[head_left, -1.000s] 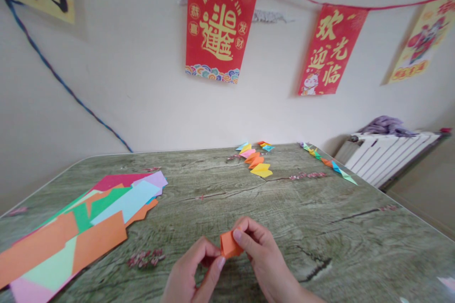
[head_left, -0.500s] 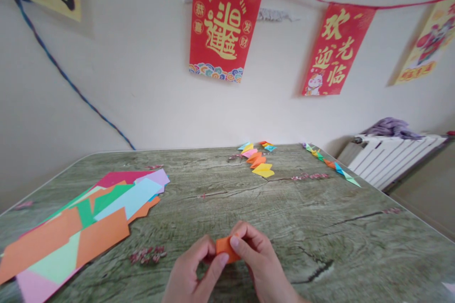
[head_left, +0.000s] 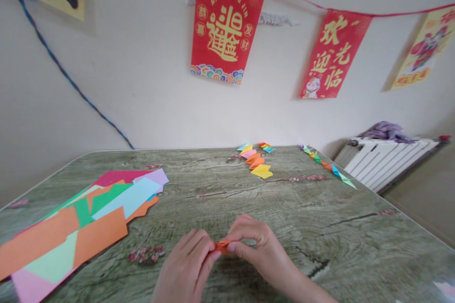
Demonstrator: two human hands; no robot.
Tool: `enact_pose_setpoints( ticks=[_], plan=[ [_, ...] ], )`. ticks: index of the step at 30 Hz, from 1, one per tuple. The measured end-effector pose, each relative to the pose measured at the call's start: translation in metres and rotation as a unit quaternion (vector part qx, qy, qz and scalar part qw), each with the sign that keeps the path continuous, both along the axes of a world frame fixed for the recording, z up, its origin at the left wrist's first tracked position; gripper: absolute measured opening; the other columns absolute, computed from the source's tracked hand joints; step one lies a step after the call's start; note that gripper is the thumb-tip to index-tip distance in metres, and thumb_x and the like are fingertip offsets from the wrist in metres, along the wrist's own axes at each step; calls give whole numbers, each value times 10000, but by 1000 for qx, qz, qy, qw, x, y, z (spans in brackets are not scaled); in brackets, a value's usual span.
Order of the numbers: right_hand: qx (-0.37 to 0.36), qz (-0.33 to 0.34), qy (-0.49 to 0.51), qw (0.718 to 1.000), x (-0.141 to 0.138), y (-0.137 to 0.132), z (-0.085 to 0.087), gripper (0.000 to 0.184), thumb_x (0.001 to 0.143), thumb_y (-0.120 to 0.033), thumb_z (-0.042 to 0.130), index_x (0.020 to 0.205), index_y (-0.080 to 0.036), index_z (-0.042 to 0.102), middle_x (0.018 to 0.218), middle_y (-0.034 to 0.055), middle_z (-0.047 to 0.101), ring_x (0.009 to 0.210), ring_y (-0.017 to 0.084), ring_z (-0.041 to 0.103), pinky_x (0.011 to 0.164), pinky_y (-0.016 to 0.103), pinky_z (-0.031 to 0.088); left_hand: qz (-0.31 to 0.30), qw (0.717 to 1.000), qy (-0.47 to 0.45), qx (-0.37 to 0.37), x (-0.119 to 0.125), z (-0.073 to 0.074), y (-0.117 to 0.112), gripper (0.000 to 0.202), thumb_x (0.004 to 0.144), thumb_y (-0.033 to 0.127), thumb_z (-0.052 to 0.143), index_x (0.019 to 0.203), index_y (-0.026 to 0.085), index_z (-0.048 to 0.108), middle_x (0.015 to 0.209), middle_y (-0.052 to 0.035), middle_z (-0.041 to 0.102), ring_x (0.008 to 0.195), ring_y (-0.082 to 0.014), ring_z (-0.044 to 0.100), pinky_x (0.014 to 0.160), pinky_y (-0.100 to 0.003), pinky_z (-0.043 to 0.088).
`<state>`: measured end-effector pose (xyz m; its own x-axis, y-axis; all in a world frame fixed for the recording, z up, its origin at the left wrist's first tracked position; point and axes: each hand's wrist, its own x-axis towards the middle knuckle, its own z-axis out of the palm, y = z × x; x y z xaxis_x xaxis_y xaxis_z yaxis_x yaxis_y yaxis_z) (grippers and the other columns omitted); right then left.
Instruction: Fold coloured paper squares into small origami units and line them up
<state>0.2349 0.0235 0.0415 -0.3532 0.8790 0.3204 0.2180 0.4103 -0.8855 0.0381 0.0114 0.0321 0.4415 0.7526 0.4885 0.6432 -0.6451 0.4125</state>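
A small folded piece of orange paper [head_left: 223, 246] is held just above the table, near the front middle. My left hand [head_left: 188, 265] pinches its left end between thumb and fingers, with the back of the hand turned up. On the other end, the thumb and forefinger of my right hand [head_left: 258, 244] are closed. Only a narrow orange strip shows between the fingertips; the rest of the paper is hidden by them.
Overlapping coloured paper sheets [head_left: 99, 236] lie at the left of the wood-patterned table [head_left: 199, 213]. Several folded paper pieces [head_left: 261, 171] stand in a row at the back. Another folded row [head_left: 327, 165] runs along the right edge, by a white radiator [head_left: 384, 158].
The orange paper has been turned so that less of its flat face shows. My left hand has rolled over it, and my right wrist has swung out to the right.
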Motion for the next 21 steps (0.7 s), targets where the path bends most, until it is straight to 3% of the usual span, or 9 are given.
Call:
enact_pose_setpoints(
  ticks=[3, 7, 12, 17, 21],
  plan=[
    [168, -18, -98, 981, 4, 4, -2, 201, 958, -246, 545, 953, -256, 745, 848, 39, 643, 817, 176, 549, 736, 297, 441, -2, 996, 60, 63, -4, 2, 6, 208, 971, 158, 411, 895, 243, 585, 798, 12, 624, 745, -199, 593, 705, -317, 443],
    [246, -45, -147, 957, 4, 8, -11, 222, 972, -168, 490, 978, -223, 706, 840, 45, 622, 785, 173, 521, 688, 286, 437, 22, 980, 120, 159, -6, 5, 16, 279, 940, 90, 377, 786, 223, 569, 740, 8, 599, 701, -203, 563, 685, -332, 415],
    [253, -44, -241, 936, -1, 10, -19, 208, 962, -125, 483, 970, -208, 673, 859, 45, 640, 815, 195, 495, 744, 316, 434, 4, 957, 181, 225, -9, -6, 29, 324, 920, 23, 351, 761, 205, 567, 756, 2, 608, 728, -199, 557, 718, -324, 423],
    [186, -4, -313, 931, -3, 3, -21, 260, 846, -13, 517, 977, -206, 633, 971, 38, 618, 904, 201, 495, 818, 318, 441, -16, 967, 173, 184, -8, -20, 31, 345, 921, 2, 322, 797, 210, 568, 835, -3, 629, 791, -192, 565, 742, -318, 442],
    [174, 7, -346, 922, -2, 2, -27, 137, 857, -74, 579, 875, -203, 621, 914, 21, 620, 883, 196, 504, 817, 321, 439, -19, 970, 186, 154, -9, -30, 27, 317, 897, -1, 358, 780, 209, 565, 850, -5, 630, 813, -204, 564, 744, -338, 443]
  ],
)
